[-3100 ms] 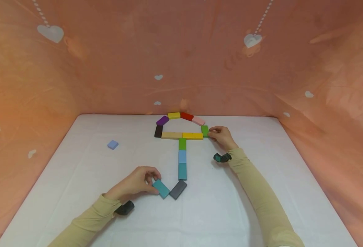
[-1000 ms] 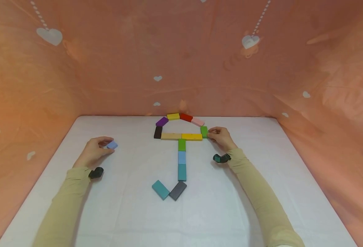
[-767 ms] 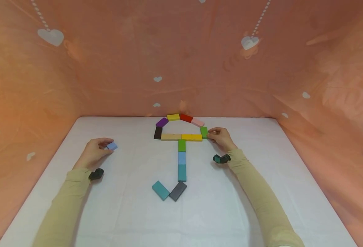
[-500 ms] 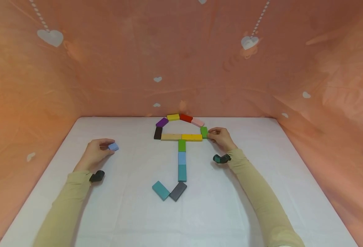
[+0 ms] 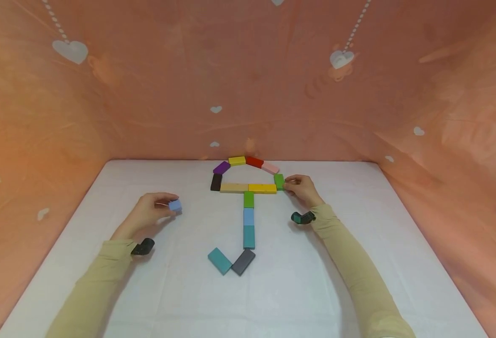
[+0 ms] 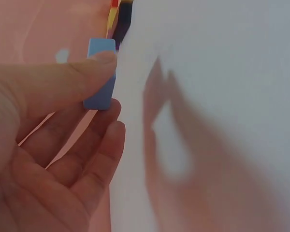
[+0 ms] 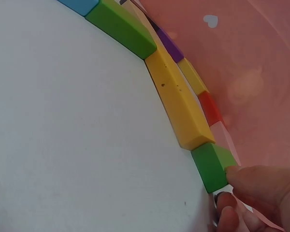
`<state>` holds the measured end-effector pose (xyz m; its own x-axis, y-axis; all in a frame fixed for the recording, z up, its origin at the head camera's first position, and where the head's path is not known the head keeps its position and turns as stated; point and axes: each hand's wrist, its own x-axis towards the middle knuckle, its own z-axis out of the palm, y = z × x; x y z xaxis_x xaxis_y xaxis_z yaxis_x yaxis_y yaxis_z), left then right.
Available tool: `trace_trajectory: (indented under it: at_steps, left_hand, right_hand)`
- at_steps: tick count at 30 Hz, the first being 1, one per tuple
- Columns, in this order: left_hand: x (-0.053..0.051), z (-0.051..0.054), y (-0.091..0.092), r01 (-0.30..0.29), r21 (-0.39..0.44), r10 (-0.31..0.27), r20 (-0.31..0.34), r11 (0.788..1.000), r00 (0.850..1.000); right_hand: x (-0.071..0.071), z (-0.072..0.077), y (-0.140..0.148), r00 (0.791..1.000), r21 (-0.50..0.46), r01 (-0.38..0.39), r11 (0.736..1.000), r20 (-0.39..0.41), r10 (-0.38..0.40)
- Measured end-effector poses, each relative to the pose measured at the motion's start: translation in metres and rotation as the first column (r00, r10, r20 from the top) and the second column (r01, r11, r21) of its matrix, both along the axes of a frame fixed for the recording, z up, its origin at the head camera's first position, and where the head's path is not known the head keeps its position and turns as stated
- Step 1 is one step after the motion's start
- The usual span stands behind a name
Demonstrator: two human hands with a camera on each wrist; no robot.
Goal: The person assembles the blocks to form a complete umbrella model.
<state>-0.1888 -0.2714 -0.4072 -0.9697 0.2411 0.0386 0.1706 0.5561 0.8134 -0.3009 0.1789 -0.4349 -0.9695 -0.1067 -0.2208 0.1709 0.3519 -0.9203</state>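
Note:
My left hand pinches a small light blue block between thumb and fingers. It is lifted above the white table, and its shadow shows in the left wrist view. At the right end of an umbrella-like outline, my right hand holds a green block with the thumb against its end. The fingers behind that block are partly hidden. Beside the green block lies a yellow block, in line with a tan block. Below them runs a stem of green, light blue and teal blocks.
A dark grey block and a slanted teal block form the hook. The arch has black, purple, yellow, red and pink blocks. A peach cloth stands behind and beside the table.
My left hand has let go of the slanted teal block, taken hold of the small light blue block, and lifted it to the right. My right hand has stayed at the green block.

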Motion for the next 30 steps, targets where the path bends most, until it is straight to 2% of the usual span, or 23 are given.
trace_trajectory:
  at_steps: [7,14,19,30]
  left_hand:
    - [0.005,-0.002,0.026,0.050,-0.003,-0.050,0.036,0.999,0.998]
    - [0.013,-0.007,0.049,0.173,0.028,-0.174,0.030,0.985,0.984]
    - [0.018,-0.011,0.057,0.231,0.013,-0.231,0.035,0.973,0.972]
    - [0.023,-0.015,0.062,0.294,-0.029,-0.292,0.040,0.955,0.955]
  right_hand:
    - [0.000,0.000,0.001,1.000,-0.004,0.006,1.000,0.004,-0.006]
    - [0.000,0.000,0.002,1.000,0.017,-0.003,1.000,-0.012,0.004]
    - [-0.001,-0.002,0.001,1.000,0.007,0.001,1.000,-0.026,-0.001]
    - [0.000,-0.002,0.000,1.000,0.025,0.009,1.000,-0.016,-0.009]
